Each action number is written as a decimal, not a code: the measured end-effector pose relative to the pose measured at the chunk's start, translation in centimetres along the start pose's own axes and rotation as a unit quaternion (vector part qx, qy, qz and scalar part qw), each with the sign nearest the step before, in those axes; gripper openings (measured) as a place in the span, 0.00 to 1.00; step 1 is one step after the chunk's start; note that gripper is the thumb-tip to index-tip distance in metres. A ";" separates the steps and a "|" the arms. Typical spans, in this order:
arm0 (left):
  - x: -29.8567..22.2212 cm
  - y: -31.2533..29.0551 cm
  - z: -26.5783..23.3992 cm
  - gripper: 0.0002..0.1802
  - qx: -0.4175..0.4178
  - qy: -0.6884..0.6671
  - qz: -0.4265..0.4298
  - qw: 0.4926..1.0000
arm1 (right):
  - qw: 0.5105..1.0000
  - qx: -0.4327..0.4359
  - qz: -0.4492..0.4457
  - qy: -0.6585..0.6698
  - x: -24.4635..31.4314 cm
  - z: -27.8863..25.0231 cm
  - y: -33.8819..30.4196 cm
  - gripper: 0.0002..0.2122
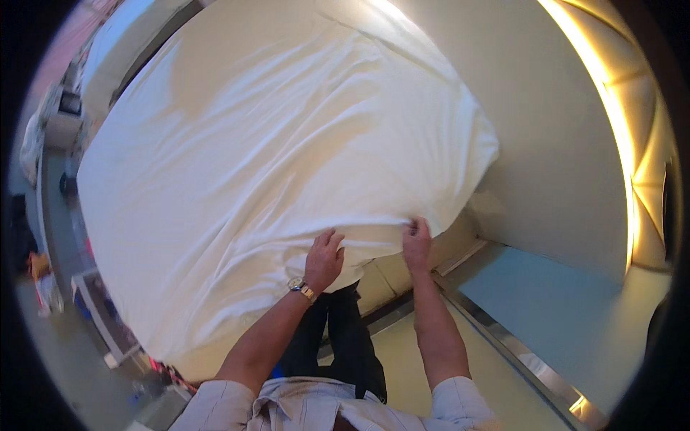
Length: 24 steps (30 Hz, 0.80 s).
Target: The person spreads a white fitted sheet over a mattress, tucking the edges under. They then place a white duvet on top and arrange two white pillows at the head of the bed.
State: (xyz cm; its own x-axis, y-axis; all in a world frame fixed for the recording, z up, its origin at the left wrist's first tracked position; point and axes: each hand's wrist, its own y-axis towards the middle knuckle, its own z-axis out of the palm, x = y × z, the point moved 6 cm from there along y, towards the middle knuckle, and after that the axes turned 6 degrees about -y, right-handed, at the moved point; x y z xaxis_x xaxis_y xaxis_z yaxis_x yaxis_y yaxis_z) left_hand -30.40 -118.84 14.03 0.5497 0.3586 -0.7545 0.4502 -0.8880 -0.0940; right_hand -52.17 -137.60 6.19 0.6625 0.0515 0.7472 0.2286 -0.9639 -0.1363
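Note:
A white sheet [287, 129] lies over a large mattress, with long creases running diagonally across it. At its near edge, my right hand [417, 248] pinches the fabric between bent fingers, which are slightly blurred. My left hand [325, 262] rests on the sheet a little further left, fingers mostly stretched out and apart. A wristwatch [301, 288] with a gold-coloured band is on my left wrist. The sheet's corner on the right hangs over the mattress edge.
A pale headboard panel [560, 144] with a lit yellow strip [614, 108] stands to the right. A metal-edged strip [517, 345] crosses the floor at lower right. An open drawer or box [104, 316] and scattered items sit at the left.

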 end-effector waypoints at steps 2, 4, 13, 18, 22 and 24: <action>0.9 0.1 -0.6 0.20 -0.044 -0.001 -0.028 0.999 | 0.981 0.190 -0.048 0.009 8.0 5.7 -1.7 0.14; 1.0 0.9 -0.4 0.20 -0.094 -0.014 -0.041 0.995 | 0.936 0.229 -0.257 -0.079 12.1 9.2 -3.9 0.17; 8.6 -4.9 0.9 0.18 -0.182 0.040 -0.149 0.971 | 0.780 0.394 -0.460 -0.159 11.4 15.5 -6.5 0.20; 10.3 -6.4 4.9 0.22 -0.059 0.068 -0.185 0.979 | 0.746 0.373 -0.490 -0.253 4.5 17.9 -2.7 0.08; 14.0 -8.2 7.0 0.14 -0.042 0.107 -0.241 0.964 | 0.746 0.433 -0.464 -0.201 3.9 17.5 -3.2 0.03; 13.7 -8.5 8.0 0.04 -0.046 0.127 -0.207 0.969 | 0.702 0.498 -0.455 -0.227 1.5 16.8 -5.2 0.03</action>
State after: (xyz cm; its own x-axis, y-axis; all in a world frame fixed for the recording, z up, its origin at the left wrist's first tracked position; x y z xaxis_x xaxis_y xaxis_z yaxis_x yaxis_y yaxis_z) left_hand -32.29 -108.68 -0.69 0.4583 0.7483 -0.4795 0.7232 -0.6276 -0.2882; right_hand -40.39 -128.16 -2.90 0.0263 0.8243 0.5656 0.9404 0.1714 -0.2936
